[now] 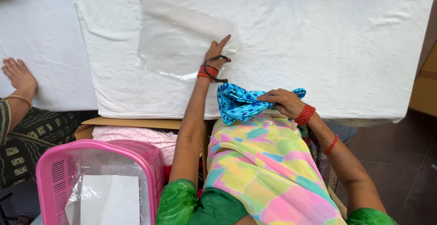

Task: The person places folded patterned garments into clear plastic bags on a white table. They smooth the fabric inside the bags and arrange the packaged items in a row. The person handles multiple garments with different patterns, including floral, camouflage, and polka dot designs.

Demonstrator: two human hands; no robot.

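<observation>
Centre of the frame: the person's left hand [217, 53] lies flat and open on a clear, flat plastic bag [182, 40], fingers stretched toward its right edge, palm down, gripping nothing, just pressing the film. The bag lies on the white cloth-covered table [346, 38], upper centre of the frame, slightly skewed. Just below centre, at the table's near edge, the right hand [283, 101] is half closed over a bright blue printed cloth [239, 104], fingers curled into the bunched fabric.

Handling, as I judge it: the cloth looks light, soft & floppy, no stiffness at all, so it'll sag wherever it isn't held; best taken by a folded edge or corner w/ a full pinch rather than from the crumpled middle. The bag looks thin, slick and glossy (it catches the light along its lower edge), likely to slide on the table and cling to itself; its mouth needs a fingertip pinch on one layer, but I can't tell which side is open.

Lower left of the frame: a pink plastic basket [52, 170] w/ slotted walls, holding clear wrap & white sheets. At the far left edge, another person's hand [18, 72] rests on the table, well apart from the work.
</observation>
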